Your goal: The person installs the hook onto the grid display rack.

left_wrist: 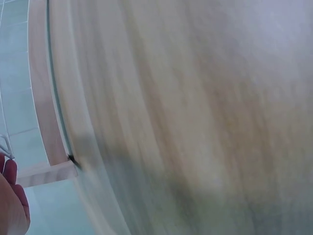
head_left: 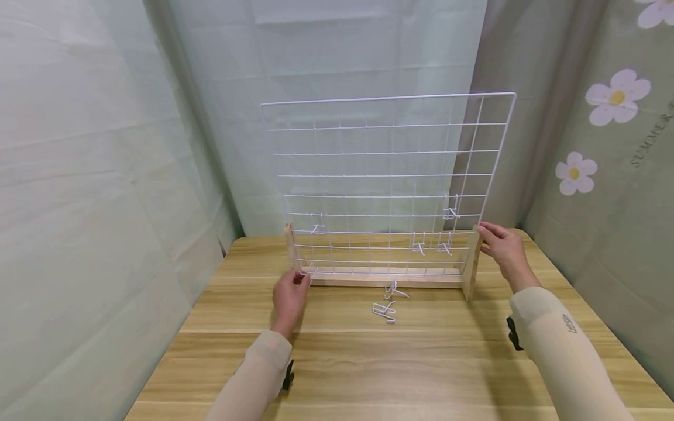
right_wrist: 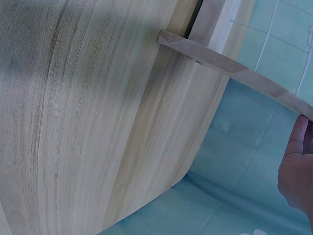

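A white wire grid panel point(head_left: 389, 98) stands upright in a wooden base point(head_left: 379, 281). Down at the panel's lower left, my left hand point(head_left: 289, 298) pinches a small white wire hook point(head_left: 313, 271) right against the wires; the left wrist view catches only part of this hook point(left_wrist: 6, 146) by the fingertips. My right hand point(head_left: 502, 251) grips the upper end of the right wooden upright point(head_left: 470, 269) between thumb and fingers. Several white hooks hang on the grid: one at the left point(head_left: 317, 227), the others at the right point(head_left: 450, 212).
Loose white hooks lie on the wood-grain table point(head_left: 337, 362) in front of the base, one close to it point(head_left: 394, 290) and another nearer me point(head_left: 384, 311). Pale curtains point(head_left: 337, 52) surround the table at the back and both sides.
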The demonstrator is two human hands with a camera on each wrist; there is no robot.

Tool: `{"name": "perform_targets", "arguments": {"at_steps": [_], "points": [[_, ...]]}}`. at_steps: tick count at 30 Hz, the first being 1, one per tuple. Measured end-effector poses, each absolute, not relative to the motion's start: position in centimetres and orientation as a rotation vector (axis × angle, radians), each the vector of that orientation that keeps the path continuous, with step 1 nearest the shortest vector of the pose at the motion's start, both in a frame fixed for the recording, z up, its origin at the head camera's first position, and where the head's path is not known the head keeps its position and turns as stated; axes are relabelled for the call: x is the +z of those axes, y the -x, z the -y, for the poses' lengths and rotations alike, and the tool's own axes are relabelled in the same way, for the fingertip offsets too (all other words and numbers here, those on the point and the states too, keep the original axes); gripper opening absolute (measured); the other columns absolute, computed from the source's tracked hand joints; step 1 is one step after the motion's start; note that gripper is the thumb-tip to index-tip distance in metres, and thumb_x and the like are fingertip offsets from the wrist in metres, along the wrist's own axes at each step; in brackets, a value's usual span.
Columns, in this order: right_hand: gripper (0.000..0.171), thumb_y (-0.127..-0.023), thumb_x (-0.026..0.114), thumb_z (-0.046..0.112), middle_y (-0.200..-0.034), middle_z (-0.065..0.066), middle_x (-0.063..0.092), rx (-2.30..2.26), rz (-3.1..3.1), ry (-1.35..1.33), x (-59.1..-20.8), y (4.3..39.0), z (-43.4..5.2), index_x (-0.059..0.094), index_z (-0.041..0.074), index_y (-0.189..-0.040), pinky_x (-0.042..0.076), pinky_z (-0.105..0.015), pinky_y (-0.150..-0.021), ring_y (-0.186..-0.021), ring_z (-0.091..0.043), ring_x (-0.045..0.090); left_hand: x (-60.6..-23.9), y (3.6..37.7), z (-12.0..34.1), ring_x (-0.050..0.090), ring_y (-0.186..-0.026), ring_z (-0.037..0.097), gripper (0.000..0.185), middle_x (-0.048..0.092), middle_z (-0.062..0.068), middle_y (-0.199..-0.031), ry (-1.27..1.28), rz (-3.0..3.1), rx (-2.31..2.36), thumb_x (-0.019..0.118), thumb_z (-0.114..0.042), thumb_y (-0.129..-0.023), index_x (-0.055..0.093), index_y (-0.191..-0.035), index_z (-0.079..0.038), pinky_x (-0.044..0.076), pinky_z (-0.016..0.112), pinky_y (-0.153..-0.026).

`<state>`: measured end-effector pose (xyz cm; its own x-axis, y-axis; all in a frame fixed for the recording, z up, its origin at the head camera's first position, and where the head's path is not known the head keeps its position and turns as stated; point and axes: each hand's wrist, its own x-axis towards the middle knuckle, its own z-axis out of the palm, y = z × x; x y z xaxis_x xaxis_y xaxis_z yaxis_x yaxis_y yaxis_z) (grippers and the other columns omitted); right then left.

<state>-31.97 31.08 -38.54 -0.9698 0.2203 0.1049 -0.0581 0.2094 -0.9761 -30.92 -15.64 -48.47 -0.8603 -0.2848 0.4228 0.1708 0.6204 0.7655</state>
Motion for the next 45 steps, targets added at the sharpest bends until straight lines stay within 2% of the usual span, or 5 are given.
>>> {"name": "perform_targets", "arguments": {"at_steps": [14, 23, 33, 39, 45], "points": [[0.061, -0.102, 0.052, 0.039, -0.133, -0.011, 0.052, 1.835, 2.265, 0.162, -38.5, 31.9, -31.2, 0.044, -0.003, -0.146, 0.049, -0.027, -0.091, -0.114, -0.016, 0.054, -47.0, 31.5, 15.6, 0.064, -0.082, 0.027, 0.011, 0.069, 0.012, -0.092, -0.147, 2.172, -1.154, 0.071, -0.013, -0.091, 0.070, -0.094, -0.003, 0.052, 0.042, -0.073], [0.061, -0.102, 0.053, 0.037, -0.122, -0.001, 0.056, 1.846, 2.249, 0.143, -38.5, 31.8, -31.2, 0.044, -0.005, -0.145, 0.050, -0.024, -0.088, -0.109, -0.012, 0.055, -45.9, 32.1, 15.4, 0.064, -0.081, 0.032, 0.012, 0.068, 0.015, -0.087, -0.138, 2.024, -1.118, 0.071, -0.012, -0.090, 0.070, -0.092, 0.000, 0.049, 0.047, -0.075], [0.059, -0.102, 0.054, 0.035, -0.116, 0.005, 0.058, 1.842, 2.249, 0.129, -38.4, 31.9, -31.0, 0.044, -0.006, -0.144, 0.051, -0.023, -0.087, -0.105, -0.009, 0.055, -44.3, 33.0, 15.3, 0.063, -0.081, 0.031, 0.016, 0.068, 0.016, -0.088, -0.170, 1.938, -1.137, 0.070, -0.015, -0.093, 0.070, -0.093, 0.001, 0.047, 0.044, -0.075], [0.058, -0.102, 0.053, 0.034, -0.124, -0.004, 0.056, 1.837, 2.262, 0.160, -38.4, 32.1, -30.9, 0.045, -0.004, -0.145, 0.049, -0.031, -0.093, -0.107, -0.009, 0.055, -42.9, 33.8, 15.0, 0.064, -0.082, 0.032, 0.013, 0.069, 0.016, -0.087, -0.150, 1.881, -1.149, 0.070, -0.013, -0.091, 0.070, -0.093, 0.001, 0.045, 0.046, -0.078], [0.059, -0.102, 0.053, 0.035, -0.129, -0.009, 0.054, 1.840, 2.264, 0.166, -38.3, 32.0, -30.9, 0.044, -0.004, -0.145, 0.049, -0.031, -0.093, -0.106, -0.009, 0.055, -41.7, 34.3, 14.7, 0.063, -0.084, 0.032, 0.016, 0.068, 0.015, -0.089, -0.162, 1.854, -1.179, 0.069, -0.015, -0.093, 0.069, -0.094, 0.001, 0.044, 0.047, -0.081]]}}
